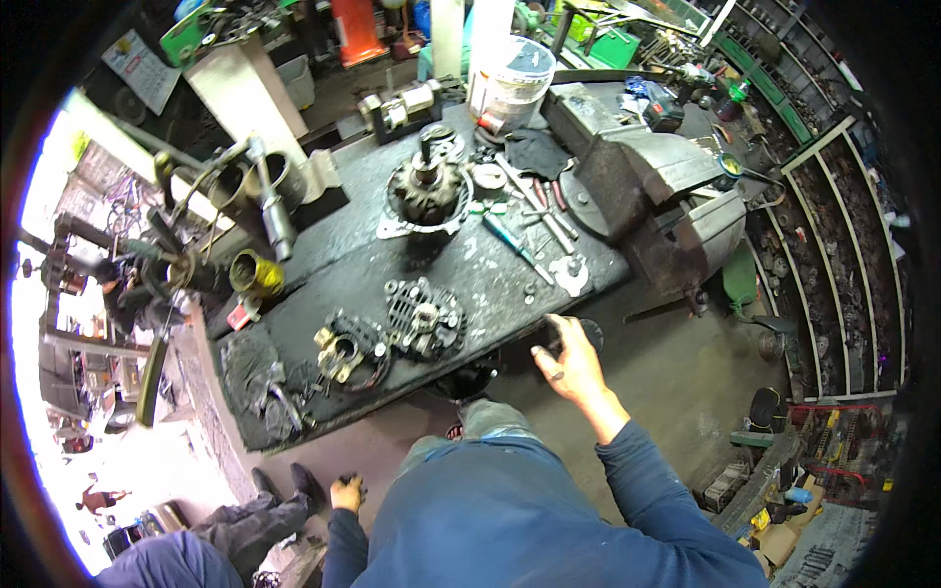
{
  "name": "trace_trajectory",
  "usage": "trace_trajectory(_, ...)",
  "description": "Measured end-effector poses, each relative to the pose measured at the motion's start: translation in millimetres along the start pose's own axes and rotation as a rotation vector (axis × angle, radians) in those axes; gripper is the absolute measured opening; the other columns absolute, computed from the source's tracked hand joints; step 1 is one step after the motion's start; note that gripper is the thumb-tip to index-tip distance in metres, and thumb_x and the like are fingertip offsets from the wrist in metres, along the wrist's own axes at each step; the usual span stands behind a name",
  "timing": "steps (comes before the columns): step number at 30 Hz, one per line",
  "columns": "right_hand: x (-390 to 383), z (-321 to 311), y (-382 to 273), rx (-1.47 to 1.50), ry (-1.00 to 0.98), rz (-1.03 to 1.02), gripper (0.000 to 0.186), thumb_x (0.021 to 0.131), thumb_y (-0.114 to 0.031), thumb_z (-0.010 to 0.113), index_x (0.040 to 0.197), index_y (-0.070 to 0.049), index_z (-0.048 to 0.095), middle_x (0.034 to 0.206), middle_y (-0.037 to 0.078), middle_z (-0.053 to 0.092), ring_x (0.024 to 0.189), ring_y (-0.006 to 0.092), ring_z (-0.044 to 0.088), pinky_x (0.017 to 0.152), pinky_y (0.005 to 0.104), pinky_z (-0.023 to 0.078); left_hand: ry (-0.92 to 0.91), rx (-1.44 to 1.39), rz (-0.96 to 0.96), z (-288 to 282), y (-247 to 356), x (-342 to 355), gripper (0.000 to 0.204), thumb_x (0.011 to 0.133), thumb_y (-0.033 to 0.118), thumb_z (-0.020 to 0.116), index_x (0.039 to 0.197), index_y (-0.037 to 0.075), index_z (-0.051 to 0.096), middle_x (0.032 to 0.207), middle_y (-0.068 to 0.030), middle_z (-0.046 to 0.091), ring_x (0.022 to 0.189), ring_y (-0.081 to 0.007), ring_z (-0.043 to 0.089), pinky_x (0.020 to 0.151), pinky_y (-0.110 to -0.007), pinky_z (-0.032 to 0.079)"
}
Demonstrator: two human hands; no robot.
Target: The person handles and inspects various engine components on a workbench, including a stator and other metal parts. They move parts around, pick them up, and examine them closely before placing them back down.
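Observation:
My right hand [575, 365] is just off the bench's front edge, thumb and fingers apart, fingertips blackened. A dark round thing behind it is partly hidden. My left hand [346, 493] hangs low by my side, its dark-tipped fingers loosely apart with nothing visible in them. On the workbench [343, 265] sits a metal housing [453, 223] with a clawed rotor [428, 192] standing upright in it. Nearer me lie two opened alternator end parts: one with a brass-coloured piece [340, 355], the other a grey vented housing [424, 318]. A teal-handled screwdriver [512, 243] lies beside a ratchet [537, 208].
A large bench vise [667, 191] is fixed at the right, near a white bucket [512, 83]. A yellow can [257, 273] stands at the left, and a dark rag [253, 367] covers the near-left corner. Another person's legs [245, 519] extend at lower left. Shelves [833, 265] of parts line the right.

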State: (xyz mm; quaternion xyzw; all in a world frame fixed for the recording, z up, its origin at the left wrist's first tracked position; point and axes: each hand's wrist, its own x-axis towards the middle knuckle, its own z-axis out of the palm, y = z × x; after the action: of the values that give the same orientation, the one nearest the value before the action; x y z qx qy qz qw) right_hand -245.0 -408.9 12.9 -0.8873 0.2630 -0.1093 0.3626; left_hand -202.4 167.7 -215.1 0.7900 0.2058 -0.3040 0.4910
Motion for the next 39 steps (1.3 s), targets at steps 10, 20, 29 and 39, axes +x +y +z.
trace_trajectory(10,-180.8,28.8,102.2,-0.231,-0.184,0.255,0.064,0.084,-0.017,0.079,0.140,0.000,0.053,0.126,0.023,0.060,0.096,0.0339,0.067,0.085,0.0401,0.055,0.146,-0.068,-0.189,-5.3,-38.3,-29.3,0.017,0.092,0.014,0.073,0.104,0.004,0.067,0.077,-0.0053,0.067,0.058,-0.0159,0.063,0.047,-0.032,0.047)
trace_trajectory(20,-294.1,21.6,264.6,0.077,-0.300,0.977,0.061,0.089,-0.019,0.077,0.142,-0.001,0.053,0.112,0.018,0.070,0.085,0.0278,0.070,0.072,0.0399,0.056,-0.037,0.605,-0.369,10.4,-126.7,-110.4,0.039,0.084,0.031,0.077,0.109,0.002,0.070,0.099,-0.0215,0.073,0.096,-0.0326,0.073,0.082,-0.049,0.059)
trace_trajectory(29,-250.5,-25.1,302.4,0.117,-0.372,1.130,0.056,0.094,-0.023,0.073,0.142,-0.003,0.053,0.115,0.015,0.072,0.080,0.0266,0.070,0.067,0.0411,0.056,0.229,0.814,1.058,163.4,226.1,-116.3,0.064,0.083,0.029,0.078,0.138,0.006,0.053,0.129,-0.0232,0.058,0.118,-0.0403,0.060,0.099,-0.045,0.052)
trace_trajectory(39,-169.0,-85.0,348.1,0.262,-0.119,1.044,0.043,0.093,-0.023,0.073,0.132,-0.008,0.061,0.097,0.008,0.071,0.070,0.0187,0.064,0.058,0.0355,0.050,0.345,1.224,0.541,284.9,415.5,-93.0,0.121,0.072,0.058,0.086,0.164,0.016,0.021,0.166,-0.0302,0.020,0.145,-0.0556,0.033,0.118,-0.058,0.032)
